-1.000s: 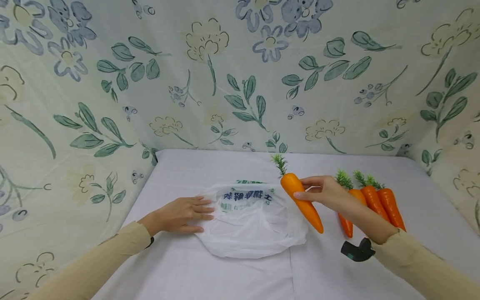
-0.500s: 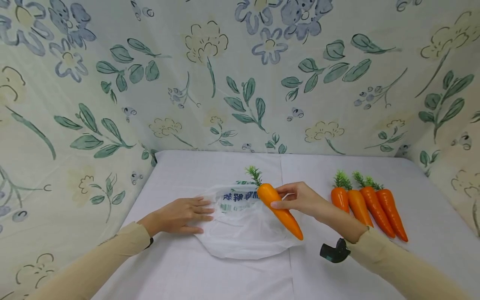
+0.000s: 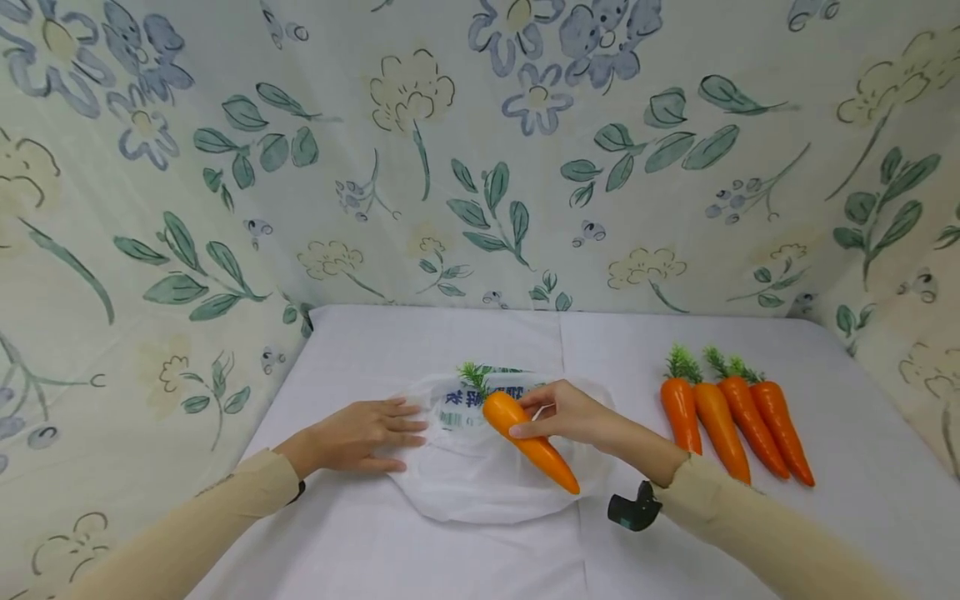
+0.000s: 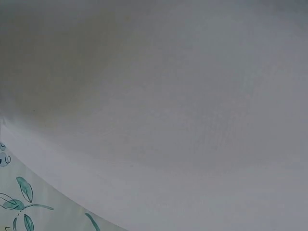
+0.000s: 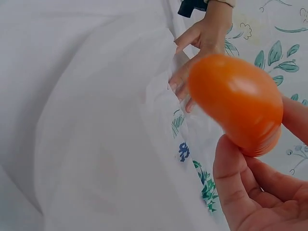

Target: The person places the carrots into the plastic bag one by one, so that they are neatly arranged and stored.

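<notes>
My right hand [image 3: 573, 414] pinches an orange carrot [image 3: 532, 450] with a green leafy top, thumb on the near side and fingers on the far side. The carrot slants over a white plastic bag [image 3: 487, 496] with blue and green printing, its tip toward the lower right. In the right wrist view the carrot's orange end [image 5: 236, 96] points at the camera. My left hand [image 3: 363, 435] rests with fingers spread on the bag's left edge. The left wrist view takes in only white cloth and a strip of floral fabric.
Several more carrots [image 3: 722, 429] lie side by side on the right of the white-covered table [image 3: 427, 329], tops pointing away. Floral fabric [image 3: 405, 208] hangs behind the table and at both sides. A black wrist device [image 3: 633, 506] sits below my right forearm.
My right hand has carried the carrot left and slightly toward me, from the bag's right side to over its middle. My left hand has stayed on the bag's edge.
</notes>
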Motion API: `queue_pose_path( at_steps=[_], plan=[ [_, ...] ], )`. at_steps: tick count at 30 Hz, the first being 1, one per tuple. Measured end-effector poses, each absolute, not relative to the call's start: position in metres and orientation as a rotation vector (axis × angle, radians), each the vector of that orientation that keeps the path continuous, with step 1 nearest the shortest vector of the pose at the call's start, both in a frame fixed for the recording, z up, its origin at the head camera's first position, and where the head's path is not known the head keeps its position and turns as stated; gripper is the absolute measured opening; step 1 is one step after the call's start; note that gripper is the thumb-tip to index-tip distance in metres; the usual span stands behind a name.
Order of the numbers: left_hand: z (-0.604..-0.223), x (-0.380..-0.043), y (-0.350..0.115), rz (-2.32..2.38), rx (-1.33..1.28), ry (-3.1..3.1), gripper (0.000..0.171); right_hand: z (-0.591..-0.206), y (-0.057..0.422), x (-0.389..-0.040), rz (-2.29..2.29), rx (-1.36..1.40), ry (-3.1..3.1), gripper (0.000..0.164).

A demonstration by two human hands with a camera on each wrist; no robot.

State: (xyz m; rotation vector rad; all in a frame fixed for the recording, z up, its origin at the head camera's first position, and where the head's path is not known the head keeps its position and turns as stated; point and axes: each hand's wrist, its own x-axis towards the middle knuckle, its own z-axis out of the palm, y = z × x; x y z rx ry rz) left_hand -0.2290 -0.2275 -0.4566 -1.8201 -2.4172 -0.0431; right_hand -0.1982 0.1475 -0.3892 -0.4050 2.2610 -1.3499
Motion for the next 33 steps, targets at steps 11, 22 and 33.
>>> queue_pose_path(
  at_steps=[11, 22, 33],
  plan=[
    [-0.458, -0.23, -0.23, -0.001, -1.82, -2.431, 0.049, -0.407, 0.119, -0.203, -1.335, -0.478, 2.202, 0.043],
    [-0.461, -0.231, -0.231, -0.007, -1.825, -2.43, 0.049, -0.423, 0.097, -0.208, -1.28, -0.383, 2.209, 0.04],
    [-0.463, -0.231, -0.231, -0.011, -1.807, -2.471, 0.049, -0.426, 0.085, -0.218, -1.252, -0.264, 2.239, 0.049]
  ],
)
